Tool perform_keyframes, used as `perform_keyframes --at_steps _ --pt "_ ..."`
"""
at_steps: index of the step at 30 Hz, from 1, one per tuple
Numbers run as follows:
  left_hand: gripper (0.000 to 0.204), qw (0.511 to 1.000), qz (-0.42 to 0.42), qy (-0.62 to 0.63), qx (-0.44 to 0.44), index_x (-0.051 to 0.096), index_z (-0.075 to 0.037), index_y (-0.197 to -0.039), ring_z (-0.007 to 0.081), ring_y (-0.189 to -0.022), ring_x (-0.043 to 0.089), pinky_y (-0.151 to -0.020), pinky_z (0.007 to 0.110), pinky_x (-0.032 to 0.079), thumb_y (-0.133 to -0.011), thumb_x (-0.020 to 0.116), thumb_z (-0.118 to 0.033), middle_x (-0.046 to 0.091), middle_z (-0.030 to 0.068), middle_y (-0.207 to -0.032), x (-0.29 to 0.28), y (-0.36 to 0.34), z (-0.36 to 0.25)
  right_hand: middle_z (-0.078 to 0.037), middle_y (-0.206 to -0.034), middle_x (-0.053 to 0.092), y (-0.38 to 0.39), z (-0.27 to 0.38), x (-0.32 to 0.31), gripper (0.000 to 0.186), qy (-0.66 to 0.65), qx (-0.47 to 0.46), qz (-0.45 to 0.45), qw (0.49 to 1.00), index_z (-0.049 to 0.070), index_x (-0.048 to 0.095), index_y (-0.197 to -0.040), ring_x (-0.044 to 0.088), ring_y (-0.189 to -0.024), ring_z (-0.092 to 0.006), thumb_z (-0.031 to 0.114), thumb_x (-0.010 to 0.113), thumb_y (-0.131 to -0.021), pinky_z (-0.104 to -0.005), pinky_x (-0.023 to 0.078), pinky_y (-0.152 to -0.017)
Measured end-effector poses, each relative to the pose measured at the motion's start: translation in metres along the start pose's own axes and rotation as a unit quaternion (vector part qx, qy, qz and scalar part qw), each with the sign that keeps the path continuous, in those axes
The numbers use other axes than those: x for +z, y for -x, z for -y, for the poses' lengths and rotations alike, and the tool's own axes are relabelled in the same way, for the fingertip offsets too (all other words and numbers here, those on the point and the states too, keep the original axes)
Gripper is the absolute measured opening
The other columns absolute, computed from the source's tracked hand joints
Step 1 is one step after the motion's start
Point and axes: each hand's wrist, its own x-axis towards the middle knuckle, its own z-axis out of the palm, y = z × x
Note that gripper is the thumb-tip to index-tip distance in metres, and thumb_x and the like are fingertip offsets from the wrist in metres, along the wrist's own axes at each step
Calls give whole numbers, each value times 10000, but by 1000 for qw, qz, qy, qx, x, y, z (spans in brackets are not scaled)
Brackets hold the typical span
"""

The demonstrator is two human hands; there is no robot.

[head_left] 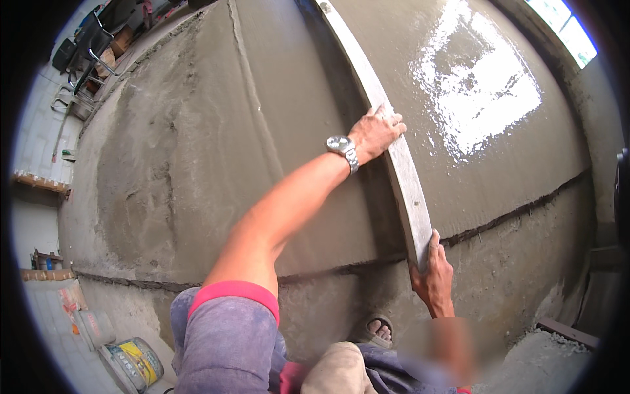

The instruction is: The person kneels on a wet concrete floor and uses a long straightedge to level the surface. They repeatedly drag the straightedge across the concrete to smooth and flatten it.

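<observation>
From the head view, I hold a long grey straightedge (400,177) across a bed of wet cement (249,144). Its long axis runs away from me, from just above my knees up toward the far top of the picture, bending with the lens.

My left hand (375,133) sits farther out along the board, arm stretched, a wristwatch (342,148) on the wrist. Its fingers (394,125) curl over the top edge of the board and clench it. My right hand (433,272) is the nearer one, gripping the board's near end, with the fingers wrapped round its edge from below.

Left of the board from my fingers, the cement is rough and dull, with ridges running the same way as the board. Right of it the surface is smooth and wet, with a bright shine (479,85) from a window. A dark seam (518,213) crosses just beyond my right hand; on my side of it the cement is coarser.

There is open room on both sides of the board. My sandalled foot (377,330) stands just below the near end. Buckets (131,364) stand well off to my lower left.
</observation>
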Motion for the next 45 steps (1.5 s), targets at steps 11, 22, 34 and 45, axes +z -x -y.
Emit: perform_keyframes --at_steps 11,22,34,45 --pt "529 994 68 16 -84 596 -175 -1250 326 -1241 576 -1122 411 441 -765 691 16 569 -39 -1356 10 -28 62 -241 -1061 594 -66 17 13 897 15 2 -5 1000 -89 285 -1479 661 -870 -412 119 743 -738 -464 549 -747" --pt "355 998 31 22 -46 645 -149 -1241 404 -1256 556 -1061 414 497 -927 497 -76 563 15 -1421 -13 11 36 -239 -1069 579 -25 29 20 923 -11 -8 11 1000 -102 259 -1484 649 -911 -389 138 736 -731 -450 553 -757" --pt "298 999 -27 -28 -1 670 -151 -1170 391 -1219 590 -1016 407 530 -919 521 -89 598 15 -1381 -5 37 27 -260 -1060 573 1 41 22 899 -12 -8 23 1000 -134 263 -1461 643 -907 -407 99 716 -721 -457 549 -725" --pt "352 993 52 37 -102 628 -180 -1235 405 -1321 493 -1066 418 495 -933 482 -75 539 -66 -1435 -9 5 72 -262 -1143 591 -65 54 24 936 -2 35 55 998 -85 234 -1502 661 -937 -421 149 735 -747 -469 545 -813"
